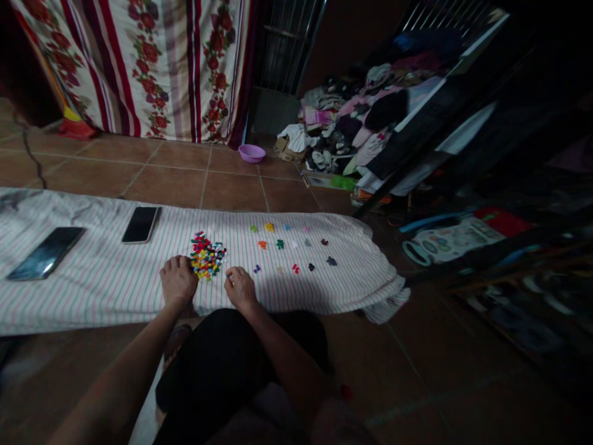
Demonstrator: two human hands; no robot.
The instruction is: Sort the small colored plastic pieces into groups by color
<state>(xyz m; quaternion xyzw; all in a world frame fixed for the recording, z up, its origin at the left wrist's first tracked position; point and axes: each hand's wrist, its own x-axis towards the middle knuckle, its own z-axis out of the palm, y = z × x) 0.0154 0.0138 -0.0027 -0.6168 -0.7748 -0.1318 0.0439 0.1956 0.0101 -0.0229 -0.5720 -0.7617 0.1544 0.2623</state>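
Observation:
A mixed pile of tiny coloured pieces [206, 258] lies on a striped cloth [111, 278]; they are too small to tell their kind. My left hand [178, 278] rests at the pile's left edge, fingers laid on the cloth and touching or nearly touching the pieces. Just right of the pile, my right hand [239, 288] has its fingers curled in; whatever may be between the fingertips is hidden. Farther right are small single-colour groups in rows, among them yellow pieces [269, 227], orange pieces [262, 245], dark green pieces [280, 244], red pieces [295, 269] and purple pieces [257, 269].
Two phones, a black one [141, 224] and a larger one [46, 253], lie left on the cloth. Beyond, on the tiled floor, are a purple basin [252, 153] and a heap of clothes [347, 123]. A floral curtain [176, 68] hangs behind.

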